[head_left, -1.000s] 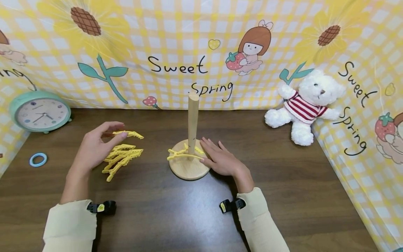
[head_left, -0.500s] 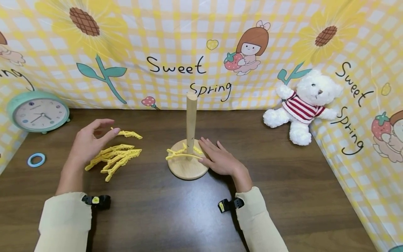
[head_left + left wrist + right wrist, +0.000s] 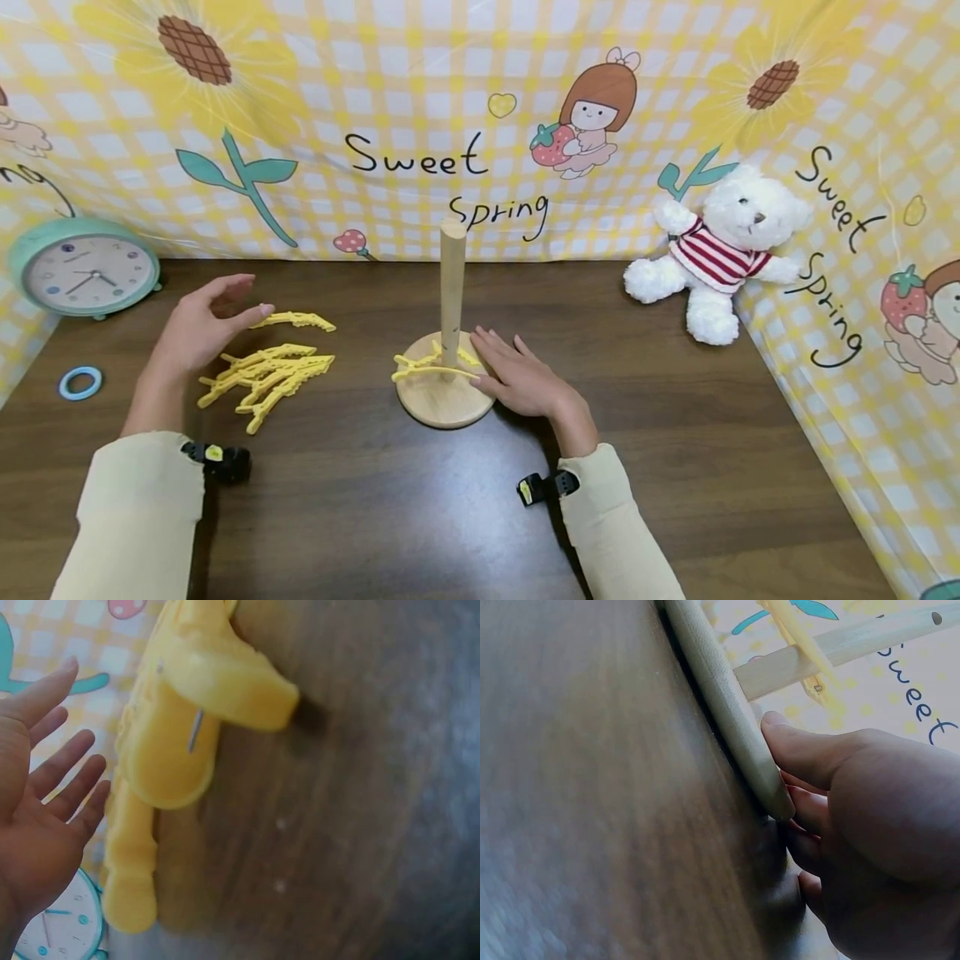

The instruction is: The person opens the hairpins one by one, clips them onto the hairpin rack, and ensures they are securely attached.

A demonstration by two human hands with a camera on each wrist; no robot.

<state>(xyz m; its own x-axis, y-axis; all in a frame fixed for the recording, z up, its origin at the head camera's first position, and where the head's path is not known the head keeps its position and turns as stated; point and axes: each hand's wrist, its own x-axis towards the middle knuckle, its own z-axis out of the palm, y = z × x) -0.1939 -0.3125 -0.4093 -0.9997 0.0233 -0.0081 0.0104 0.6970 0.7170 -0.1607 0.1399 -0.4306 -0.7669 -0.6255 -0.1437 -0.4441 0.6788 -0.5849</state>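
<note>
My left hand (image 3: 199,327) hovers at the left with fingers spread and nothing held, its thumb tip overlapping the end of a lone yellow hair clip (image 3: 303,320). Below that clip lies a pile of similar yellow hair clips (image 3: 272,375); in the left wrist view a yellow clip (image 3: 169,757) shows its metal pin up close. Near the centre stands a wooden post (image 3: 452,292) on a round base (image 3: 442,410). Yellow clips (image 3: 431,372) cross the foot of the post. My right hand (image 3: 525,377) rests straight-fingered along the base's right side, thumb on top.
A mint alarm clock (image 3: 92,275) stands at the back left, with a blue ring (image 3: 80,383) in front of it. A white teddy bear (image 3: 722,250) in a striped shirt sits at the back right. A yellow checked cloth (image 3: 420,83) hangs behind the table.
My left hand has drawn back to the left from the lone clip, uncovering more of the pile; that clip has stayed on the table. The right hand has stayed at the base.
</note>
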